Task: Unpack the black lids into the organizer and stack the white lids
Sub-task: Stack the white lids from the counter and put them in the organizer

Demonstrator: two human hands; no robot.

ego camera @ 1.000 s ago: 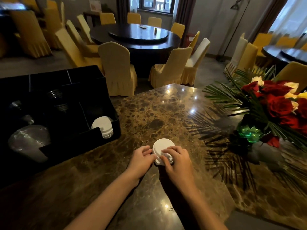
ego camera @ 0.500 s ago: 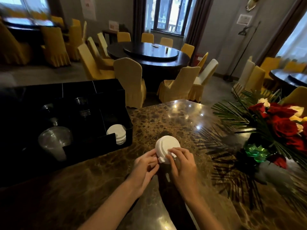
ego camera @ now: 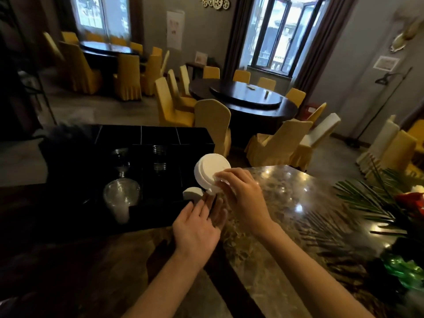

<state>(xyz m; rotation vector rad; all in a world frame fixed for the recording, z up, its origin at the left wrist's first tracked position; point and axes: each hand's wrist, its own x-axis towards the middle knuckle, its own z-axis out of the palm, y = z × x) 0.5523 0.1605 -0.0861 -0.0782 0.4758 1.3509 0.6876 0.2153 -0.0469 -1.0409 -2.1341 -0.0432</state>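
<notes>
right hand (ego camera: 241, 193): fingers curled round tilted stack of white lids (ego camera: 211, 174), held above organizer's right edge | left hand (ego camera: 197, 226): fingers straight, relaxed, grasping nothing, beside organizer (ego camera: 158, 138) front corner | second white lids pile (ego camera: 192, 193) in right front compartment | marble table (ego camera: 298, 203) | no legible writing

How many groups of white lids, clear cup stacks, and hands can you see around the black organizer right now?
White lid groups: 2, the held white lids and the white lids in the organizer
Clear cup stacks: 3, at
Hands: 2, left hand, right hand
Total: 7
</notes>
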